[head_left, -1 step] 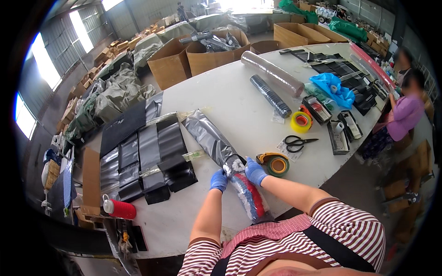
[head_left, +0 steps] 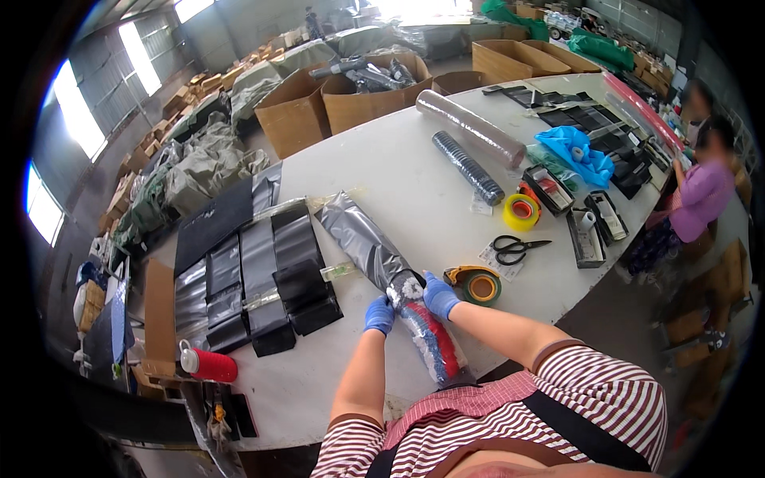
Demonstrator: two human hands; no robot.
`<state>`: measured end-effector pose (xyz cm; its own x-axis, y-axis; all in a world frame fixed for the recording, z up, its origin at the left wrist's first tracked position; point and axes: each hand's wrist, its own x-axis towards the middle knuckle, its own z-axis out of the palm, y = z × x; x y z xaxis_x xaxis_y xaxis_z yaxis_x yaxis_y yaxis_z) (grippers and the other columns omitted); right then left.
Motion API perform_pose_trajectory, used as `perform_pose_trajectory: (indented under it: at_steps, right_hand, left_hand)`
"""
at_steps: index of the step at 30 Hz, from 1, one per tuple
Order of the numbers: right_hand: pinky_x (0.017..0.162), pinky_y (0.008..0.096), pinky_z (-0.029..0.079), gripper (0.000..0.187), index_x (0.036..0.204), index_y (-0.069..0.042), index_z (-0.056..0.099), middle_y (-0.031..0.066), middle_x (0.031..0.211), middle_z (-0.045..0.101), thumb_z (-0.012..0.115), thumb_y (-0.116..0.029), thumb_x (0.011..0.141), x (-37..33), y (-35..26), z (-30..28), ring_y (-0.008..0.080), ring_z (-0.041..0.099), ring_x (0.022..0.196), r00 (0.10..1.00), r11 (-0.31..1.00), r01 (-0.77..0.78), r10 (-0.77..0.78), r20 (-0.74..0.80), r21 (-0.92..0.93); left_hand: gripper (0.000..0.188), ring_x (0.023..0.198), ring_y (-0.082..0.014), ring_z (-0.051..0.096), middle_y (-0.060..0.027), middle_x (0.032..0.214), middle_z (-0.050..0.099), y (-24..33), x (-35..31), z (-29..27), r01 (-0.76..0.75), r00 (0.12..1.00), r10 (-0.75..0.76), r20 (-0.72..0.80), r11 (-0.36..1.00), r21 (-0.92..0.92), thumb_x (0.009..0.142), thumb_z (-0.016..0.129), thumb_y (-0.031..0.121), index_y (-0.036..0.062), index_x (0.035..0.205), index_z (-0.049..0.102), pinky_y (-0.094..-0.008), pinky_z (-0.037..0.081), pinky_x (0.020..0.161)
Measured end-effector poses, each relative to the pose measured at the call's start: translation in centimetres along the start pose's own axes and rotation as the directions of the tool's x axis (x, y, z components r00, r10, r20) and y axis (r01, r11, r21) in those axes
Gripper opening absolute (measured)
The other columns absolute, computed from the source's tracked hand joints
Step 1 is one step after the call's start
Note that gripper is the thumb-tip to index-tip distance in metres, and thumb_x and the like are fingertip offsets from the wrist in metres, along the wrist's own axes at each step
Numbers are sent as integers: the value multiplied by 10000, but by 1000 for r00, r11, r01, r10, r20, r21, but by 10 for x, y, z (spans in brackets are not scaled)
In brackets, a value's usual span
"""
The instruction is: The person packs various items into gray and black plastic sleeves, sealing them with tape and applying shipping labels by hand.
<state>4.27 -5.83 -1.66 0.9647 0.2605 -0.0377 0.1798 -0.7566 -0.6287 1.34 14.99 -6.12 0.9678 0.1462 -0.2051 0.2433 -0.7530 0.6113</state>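
Left hand [head_left: 379, 315]: blue-gloved, fingers gripping left edge of black plastic sleeve [head_left: 362, 239] at its mouth | Right hand [head_left: 441, 297]: blue-gloved, fingers gripping right edge | Clear-wrapped red-white-blue fluffy roll [head_left: 435, 338]: on tabletop [head_left: 351, 171], far end inside sleeve | Tape dispenser [head_left: 468, 279]: just beside right hand | Scissors [head_left: 526, 244]: beyond dispenser

Two gloved hands [head_left: 378, 315] [head_left: 440, 295], one bundle [head_left: 431, 341] — one red bottle [head_left: 213, 365]

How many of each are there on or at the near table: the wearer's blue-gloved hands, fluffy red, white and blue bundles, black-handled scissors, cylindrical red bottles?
Blue-gloved hands, left and right: 2
Fluffy bundle: 1
Black-handled scissors: 1
Cylindrical red bottle: 1
Total: 5
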Motion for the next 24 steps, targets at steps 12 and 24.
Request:
perform_pose_trajectory:
  at_steps: [12, 24]
  right_hand:
    - [713, 490, 505, 197, 880, -47, 664, 227, 804, 663, 530, -185, 835, -40, 31, -28, 427, 640, 754, 963, 972, 217, -199, 180, -86]
    - [691, 436, 527, 236, 928, -54, 694, 199, 851, 676, 600, -223, 793, -121, 85, -41, 377, 656, 757, 825, 926, 375, -353, 441, 39]
  left_hand:
    - [287, 525, -140, 564, -62, 634, 618, 28, -77, 2, 90, 985, -18, 171, 901, -424, 917, 585, 270, -4, 932, 670, -321, 463, 514]
    - [463, 906, -285, 669, -179, 1032, 681, 22, -156, -4, 1, 959, 106, 263, 927, -375, 852, 666, 305, 19, 1207, 584, -386, 529, 814]
